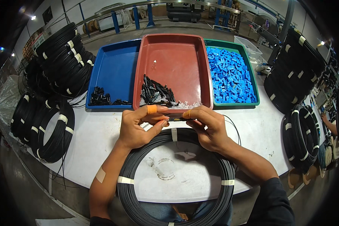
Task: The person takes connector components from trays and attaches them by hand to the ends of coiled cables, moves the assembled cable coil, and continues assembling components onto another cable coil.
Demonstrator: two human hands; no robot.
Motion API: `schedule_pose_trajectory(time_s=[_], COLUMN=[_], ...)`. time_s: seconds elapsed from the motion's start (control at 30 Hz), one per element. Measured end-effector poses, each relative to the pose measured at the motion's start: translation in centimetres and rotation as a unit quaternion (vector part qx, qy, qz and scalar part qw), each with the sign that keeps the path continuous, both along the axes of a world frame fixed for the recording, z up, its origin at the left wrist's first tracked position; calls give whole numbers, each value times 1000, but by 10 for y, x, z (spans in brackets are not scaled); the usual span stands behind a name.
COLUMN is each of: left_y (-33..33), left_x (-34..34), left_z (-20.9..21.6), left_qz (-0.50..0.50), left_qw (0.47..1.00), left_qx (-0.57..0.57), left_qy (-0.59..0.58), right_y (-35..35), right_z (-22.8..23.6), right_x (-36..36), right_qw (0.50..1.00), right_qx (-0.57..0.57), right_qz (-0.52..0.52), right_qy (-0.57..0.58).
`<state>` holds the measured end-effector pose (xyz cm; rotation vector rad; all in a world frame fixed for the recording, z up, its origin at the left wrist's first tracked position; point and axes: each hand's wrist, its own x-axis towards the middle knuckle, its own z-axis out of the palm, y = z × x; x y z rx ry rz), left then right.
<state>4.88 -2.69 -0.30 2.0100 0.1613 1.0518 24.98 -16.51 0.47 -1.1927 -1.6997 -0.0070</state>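
My left hand point(141, 126) and my right hand point(207, 126) meet over the far rim of a large black cable coil point(177, 179) that lies flat on the white table point(98, 139). Both pinch a small dark connector piece point(176, 118) at the cable's end, fingertips almost touching. An orange band wraps my left index finger. White tape strips bind the coil. Just beyond my hands stands a red tray point(173, 56) with a pile of small black parts point(156, 94) and clear bits.
A blue tray point(115, 67) with a few black parts sits left of the red one. A green tray point(248, 56) of blue plastic pieces point(229, 75) sits right. Stacks of black cable coils point(60, 60) flank the table on both sides point(295, 71). Another person's arm point(327, 122) shows at far right.
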Motion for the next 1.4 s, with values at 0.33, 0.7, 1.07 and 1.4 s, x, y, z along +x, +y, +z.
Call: schedule_pose_trajectory(time_s=[0.33, 0.7, 1.07, 1.4], left_y=[-6, -4, -3, -7], left_x=[-2, 0, -5, -6], left_z=[8, 2, -2, 3], left_qz=[37, 90, -12, -6], left_qw=[992, 927, 998, 996], left_qx=[117, 362, 60, 60], left_qy=[22, -43, -7, 64], right_y=[-1, 1, 4, 7], right_z=[-2, -4, -4, -8], right_x=[3, 1, 6, 6], right_qw=[991, 998, 998, 998], right_qx=[59, -52, -50, 10], right_qz=[-40, -12, 17, 25], right_qy=[-111, 41, 24, -65])
